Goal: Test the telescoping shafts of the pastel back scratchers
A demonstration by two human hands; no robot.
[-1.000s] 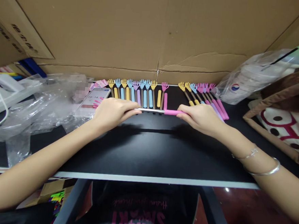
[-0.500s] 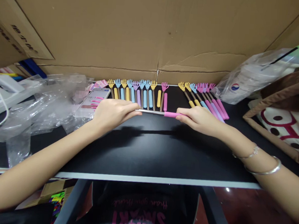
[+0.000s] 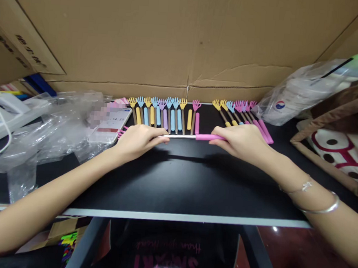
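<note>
A pink back scratcher (image 3: 205, 137) with a metal shaft is held level above the black table. My left hand (image 3: 140, 141) is closed round the shaft near the clawed head; only the pink claw tips show beyond it, close to the phone. On the other end, my right hand (image 3: 239, 142) grips the pink handle between thumb and fingers. Behind the hands lies a row of back scratchers (image 3: 172, 119) in yellow, blue, purple and pink. A second group of back scratchers (image 3: 263, 129) lies slanted behind my right hand, which partly covers it.
A phone (image 3: 112, 123) and crumpled clear plastic bags (image 3: 60, 125) lie to the left. Cardboard (image 3: 130, 36) stands along the back. On the right are a bagged cup (image 3: 301, 97) and a brown-edged cloth bag (image 3: 334, 149). The table's pale front edge (image 3: 185, 217) runs below my arms.
My left hand and the pink claw tips have shifted slightly right and lower in view. My right hand stays on the handle, and the grip of both hands continues.
</note>
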